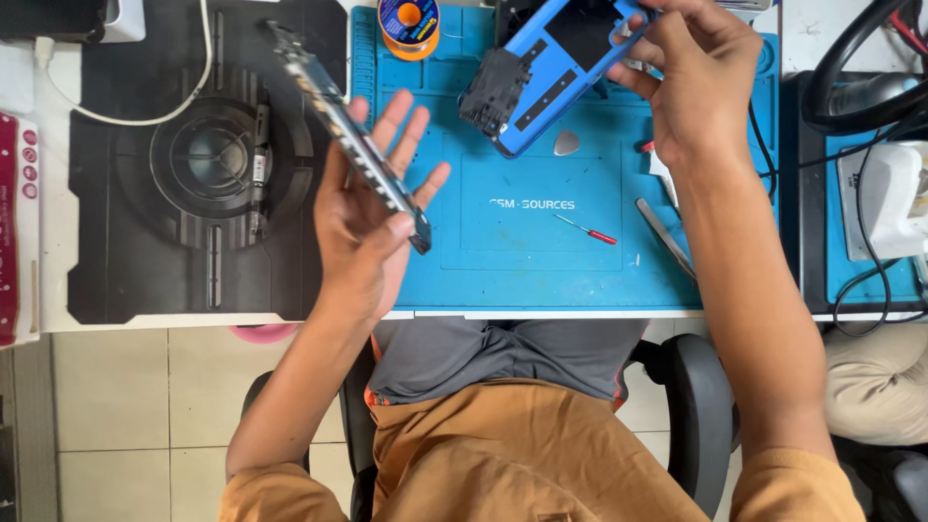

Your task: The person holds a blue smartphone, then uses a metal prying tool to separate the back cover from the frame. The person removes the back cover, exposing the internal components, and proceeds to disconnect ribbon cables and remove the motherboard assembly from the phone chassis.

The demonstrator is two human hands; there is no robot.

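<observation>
Left hand: left hand (372, 208), left of centre, palm up with fingers spread, grasping a phone body (348, 135) seen edge-on; thumb presses its lower end against the palm
Phone body: long, thin, dark slab with small metallic parts along the edge, tilted from upper left down to centre
Right hand: right hand (691, 77), upper right, fingertips pinching the top edge of a back cover (541, 82)
Back cover: smooth blue plastic shell, inner side up, with a black rectangular patch and a dark camera block at its lower-left corner; held tilted above the mat
Mat: blue rubbery mat (522, 261) with moulded compartments, centre of the frame
Spool: round spool (408, 24), orange core, upper centre on the mat
Pick: grey triangular pick (566, 143), just below the cover
Screwdriver: thin, red-handled screwdriver (590, 230), right of centre
Tweezers: steel tweezers (665, 237), beside the right forearm
Pad: black ribbed pad (208, 159) with a circular centre, left
</observation>
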